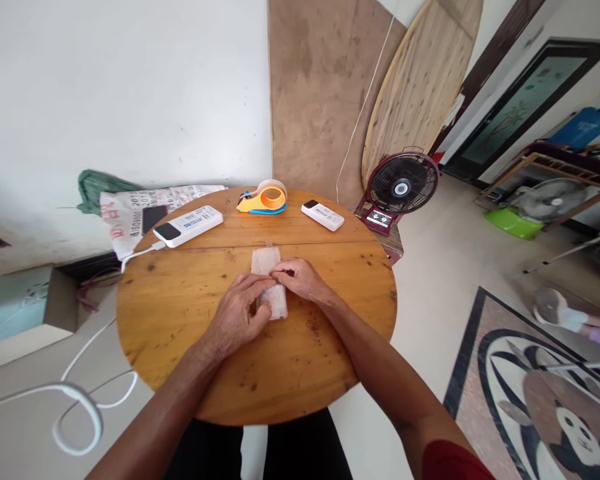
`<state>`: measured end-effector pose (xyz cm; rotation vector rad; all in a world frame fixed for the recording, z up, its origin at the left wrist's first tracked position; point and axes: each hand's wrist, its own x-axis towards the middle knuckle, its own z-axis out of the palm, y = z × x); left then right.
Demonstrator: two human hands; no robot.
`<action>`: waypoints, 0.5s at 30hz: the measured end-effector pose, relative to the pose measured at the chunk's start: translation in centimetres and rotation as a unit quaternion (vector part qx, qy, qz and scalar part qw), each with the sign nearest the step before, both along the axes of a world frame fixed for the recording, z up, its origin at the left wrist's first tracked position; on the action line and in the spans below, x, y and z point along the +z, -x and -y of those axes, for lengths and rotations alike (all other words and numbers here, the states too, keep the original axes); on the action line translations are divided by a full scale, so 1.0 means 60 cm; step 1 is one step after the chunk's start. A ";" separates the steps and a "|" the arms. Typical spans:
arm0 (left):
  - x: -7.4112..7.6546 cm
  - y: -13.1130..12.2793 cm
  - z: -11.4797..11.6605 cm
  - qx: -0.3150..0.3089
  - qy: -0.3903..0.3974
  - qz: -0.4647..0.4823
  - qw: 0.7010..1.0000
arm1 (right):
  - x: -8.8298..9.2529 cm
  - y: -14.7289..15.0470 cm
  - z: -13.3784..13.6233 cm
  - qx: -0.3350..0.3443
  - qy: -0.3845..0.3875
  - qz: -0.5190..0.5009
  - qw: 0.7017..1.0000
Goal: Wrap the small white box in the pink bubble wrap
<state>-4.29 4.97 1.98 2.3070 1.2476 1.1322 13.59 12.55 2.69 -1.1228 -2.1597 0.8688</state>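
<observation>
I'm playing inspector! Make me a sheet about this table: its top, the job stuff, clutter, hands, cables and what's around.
Surface: wooden table, rounded, with dark knots.
Job's things: pale packet, lying flat under the hands.
Clutter: orange-and-blue tape dispenser; left white device; right white device.
Hands: left hand rests on the packet; right hand has fingertips at it, grip unclear.
Cables: white cable plugged into the left white device.
Surroundings: dark red fan right; panda picture on the floor.

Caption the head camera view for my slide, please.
Left hand and right hand at a pale rectangular packet on a wooden table, tape dispenser beyond.
</observation>
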 end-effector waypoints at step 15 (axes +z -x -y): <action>-0.004 0.001 0.000 -0.006 0.004 0.031 0.999 | -0.025 -0.018 -0.050 -0.157 0.023 -0.063 0.985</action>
